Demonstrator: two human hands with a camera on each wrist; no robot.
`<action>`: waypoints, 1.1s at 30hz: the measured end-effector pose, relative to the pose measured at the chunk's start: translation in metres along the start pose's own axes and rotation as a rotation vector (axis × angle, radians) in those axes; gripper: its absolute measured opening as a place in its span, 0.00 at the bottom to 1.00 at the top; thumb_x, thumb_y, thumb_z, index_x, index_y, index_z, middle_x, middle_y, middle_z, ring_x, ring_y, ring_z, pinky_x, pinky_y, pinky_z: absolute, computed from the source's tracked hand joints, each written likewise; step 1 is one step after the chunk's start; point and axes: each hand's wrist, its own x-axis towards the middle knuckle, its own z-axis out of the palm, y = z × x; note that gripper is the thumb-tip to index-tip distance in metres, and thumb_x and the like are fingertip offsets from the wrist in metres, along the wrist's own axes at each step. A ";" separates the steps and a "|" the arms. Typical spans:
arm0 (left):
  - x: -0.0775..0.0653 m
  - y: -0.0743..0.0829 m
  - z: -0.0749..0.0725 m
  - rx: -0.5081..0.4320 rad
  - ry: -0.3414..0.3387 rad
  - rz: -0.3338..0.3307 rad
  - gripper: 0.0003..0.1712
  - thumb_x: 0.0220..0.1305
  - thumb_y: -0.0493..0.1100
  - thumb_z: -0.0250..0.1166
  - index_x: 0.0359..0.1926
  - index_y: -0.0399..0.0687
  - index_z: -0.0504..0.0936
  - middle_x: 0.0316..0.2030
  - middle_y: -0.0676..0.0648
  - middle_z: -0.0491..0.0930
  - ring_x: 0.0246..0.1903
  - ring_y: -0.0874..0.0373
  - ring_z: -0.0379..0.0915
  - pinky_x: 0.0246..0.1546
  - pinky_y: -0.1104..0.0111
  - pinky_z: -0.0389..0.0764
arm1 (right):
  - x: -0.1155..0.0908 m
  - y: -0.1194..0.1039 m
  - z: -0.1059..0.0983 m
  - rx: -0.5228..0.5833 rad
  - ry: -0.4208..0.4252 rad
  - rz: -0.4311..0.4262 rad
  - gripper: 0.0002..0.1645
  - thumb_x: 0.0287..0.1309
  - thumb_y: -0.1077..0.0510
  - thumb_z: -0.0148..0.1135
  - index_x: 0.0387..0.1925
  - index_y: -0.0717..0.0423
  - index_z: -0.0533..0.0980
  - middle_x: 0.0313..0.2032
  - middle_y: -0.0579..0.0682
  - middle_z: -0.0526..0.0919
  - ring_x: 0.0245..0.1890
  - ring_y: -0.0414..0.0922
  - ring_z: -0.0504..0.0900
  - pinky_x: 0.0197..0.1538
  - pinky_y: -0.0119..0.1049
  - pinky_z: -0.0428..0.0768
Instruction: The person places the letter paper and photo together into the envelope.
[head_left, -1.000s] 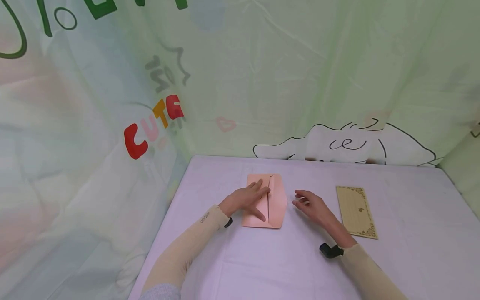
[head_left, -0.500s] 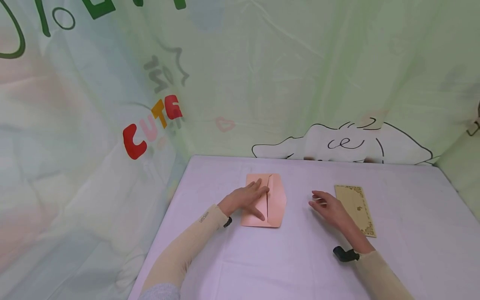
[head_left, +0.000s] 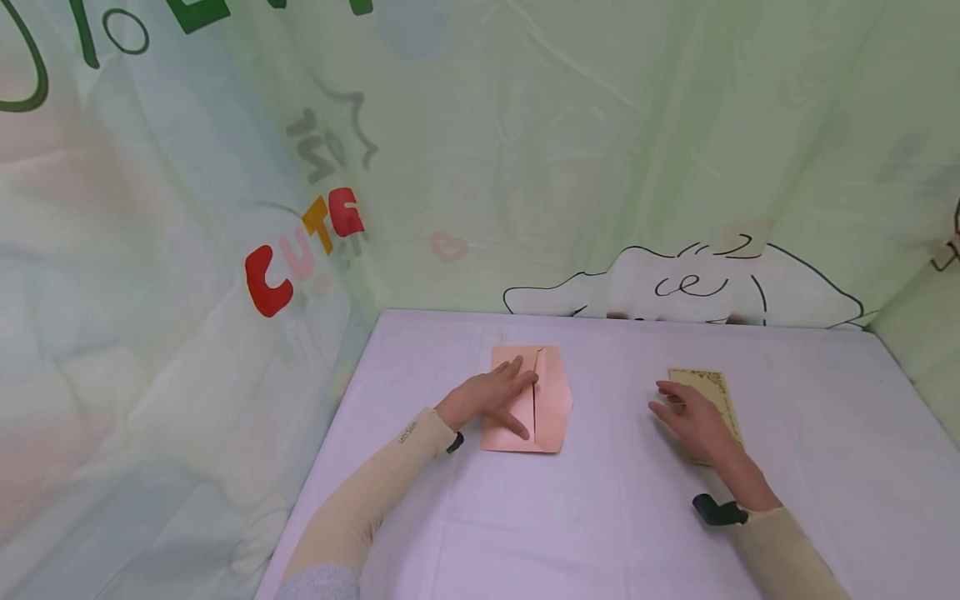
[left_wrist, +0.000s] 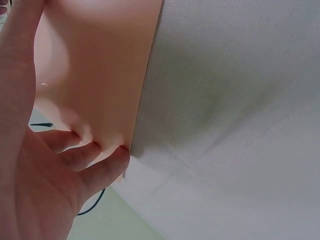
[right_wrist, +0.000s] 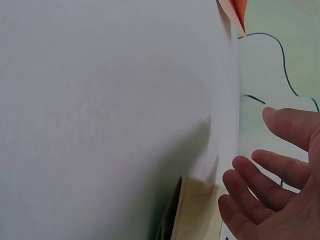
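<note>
Lilac desk (head_left: 600, 533) before printed curtain (head_left: 480, 150). Our left hand (head_left: 489, 398), fingers spread, rests on pink envelope (head_left: 552, 404), left of desk centre; left wrist view shows fingertips (left_wrist: 119, 157) near envelope's edge. Our right hand (head_left: 693, 423), fingers relaxed and apart, over tan card (head_left: 711, 386), contact unclear to us; it blocks head view of much of card, right wrist view shows card's dark side.

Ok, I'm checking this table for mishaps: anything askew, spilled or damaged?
Nothing stands out. The pink envelope lies under the left hand; the tan patterned piece, partly hidden by the right hand, shows no damage.
</note>
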 end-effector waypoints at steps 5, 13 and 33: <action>0.001 0.000 0.000 0.006 -0.002 -0.005 0.63 0.43 0.82 0.67 0.75 0.65 0.51 0.80 0.39 0.43 0.78 0.41 0.48 0.62 0.47 0.75 | -0.003 0.011 -0.011 -0.054 0.027 -0.002 0.38 0.74 0.45 0.53 0.69 0.71 0.62 0.66 0.76 0.64 0.66 0.72 0.64 0.64 0.67 0.64; 0.002 0.001 0.001 0.014 -0.005 -0.009 0.63 0.44 0.81 0.68 0.75 0.65 0.51 0.80 0.39 0.43 0.78 0.42 0.48 0.62 0.48 0.75 | -0.009 0.030 -0.016 -0.133 0.107 0.015 0.39 0.72 0.49 0.56 0.68 0.75 0.59 0.67 0.83 0.55 0.65 0.81 0.54 0.61 0.76 0.57; 0.002 0.000 0.001 0.012 0.007 0.008 0.63 0.44 0.81 0.68 0.75 0.64 0.51 0.79 0.38 0.45 0.77 0.40 0.51 0.60 0.49 0.77 | -0.010 0.039 -0.022 -0.221 0.075 0.144 0.52 0.63 0.49 0.63 0.69 0.80 0.48 0.60 0.88 0.51 0.57 0.88 0.54 0.49 0.79 0.60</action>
